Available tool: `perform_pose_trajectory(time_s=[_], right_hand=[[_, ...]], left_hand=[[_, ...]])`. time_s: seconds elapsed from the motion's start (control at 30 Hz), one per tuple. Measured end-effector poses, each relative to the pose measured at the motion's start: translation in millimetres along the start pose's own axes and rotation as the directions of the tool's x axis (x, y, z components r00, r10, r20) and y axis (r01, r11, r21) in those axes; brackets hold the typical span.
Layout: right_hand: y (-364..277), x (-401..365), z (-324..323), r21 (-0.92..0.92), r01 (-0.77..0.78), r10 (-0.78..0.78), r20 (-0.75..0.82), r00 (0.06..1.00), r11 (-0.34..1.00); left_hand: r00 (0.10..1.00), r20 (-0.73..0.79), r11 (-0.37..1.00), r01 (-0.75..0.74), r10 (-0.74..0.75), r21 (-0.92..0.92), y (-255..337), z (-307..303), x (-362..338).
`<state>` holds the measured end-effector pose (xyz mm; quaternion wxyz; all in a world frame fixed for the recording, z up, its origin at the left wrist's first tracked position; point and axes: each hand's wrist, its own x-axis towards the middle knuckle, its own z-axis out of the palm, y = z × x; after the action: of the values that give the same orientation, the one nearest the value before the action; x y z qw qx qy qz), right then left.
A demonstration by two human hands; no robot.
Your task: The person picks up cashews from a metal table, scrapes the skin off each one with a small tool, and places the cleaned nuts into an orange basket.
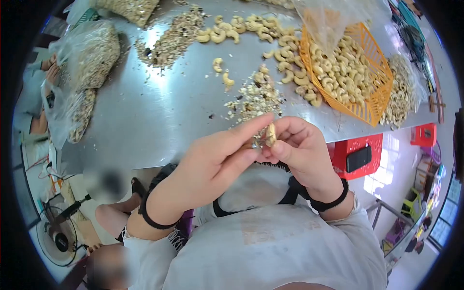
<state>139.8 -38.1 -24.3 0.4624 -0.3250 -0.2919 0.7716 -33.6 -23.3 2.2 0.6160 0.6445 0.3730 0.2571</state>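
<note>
A cashew nut (pixel 271 135) is pinched between the thumb and fingers of my right hand (pixel 302 145), just over the table's near edge. My left hand (pixel 220 157) meets it from the left, thumb and fingers closed around a thin metal tool (pixel 261 141); most of this tool is hidden, so its exact kind does not show. Directly beyond my fingers lies a heap of pale nut bits and dark skins (pixel 258 96). Two loose cashews (pixel 227 79) sit to the left of that heap, and a curved row of whole cashews (pixel 287 60) runs behind and to its right.
An orange plastic basket (pixel 382 92) full of cashews stands at right on the metal table (pixel 145 111). Bags of nut pieces (pixel 99 53) lie at left, near another person's hands. Below the table at right, a phone (pixel 358 158) rests on a red stool (pixel 340 150). Another person sits lower left.
</note>
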Motion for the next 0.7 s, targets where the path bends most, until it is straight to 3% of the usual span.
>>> perform_pose_trajectory(time_s=[0.07, 0.53, 0.6, 0.7], right_hand=[[-3, 1, 0, -0.026, -0.028, 0.027, -0.023, 0.999, 0.999], [-3, 7, -7, 0.059, -0.014, 0.013, 0.023, 1.000, 0.998], [0, 6, -8, -0.007, 0.020, -0.020, 0.036, 0.999, 1.000], [-4, 5, -9, -0.057, 0.010, -0.007, 0.053, 0.999, 0.998]], left_hand=[[0.997, -0.029, 0.996, -0.076, 0.077, 0.050, -1, -1, 1], [0.994, -0.049, 0.992, -0.095, 0.099, 0.088, -5, -1, 10], [0.971, -0.009, 0.924, -0.226, 0.240, 0.309, -5, -7, 13], [0.985, -0.032, 0.961, -0.156, 0.167, 0.227, -5, -10, 13]])
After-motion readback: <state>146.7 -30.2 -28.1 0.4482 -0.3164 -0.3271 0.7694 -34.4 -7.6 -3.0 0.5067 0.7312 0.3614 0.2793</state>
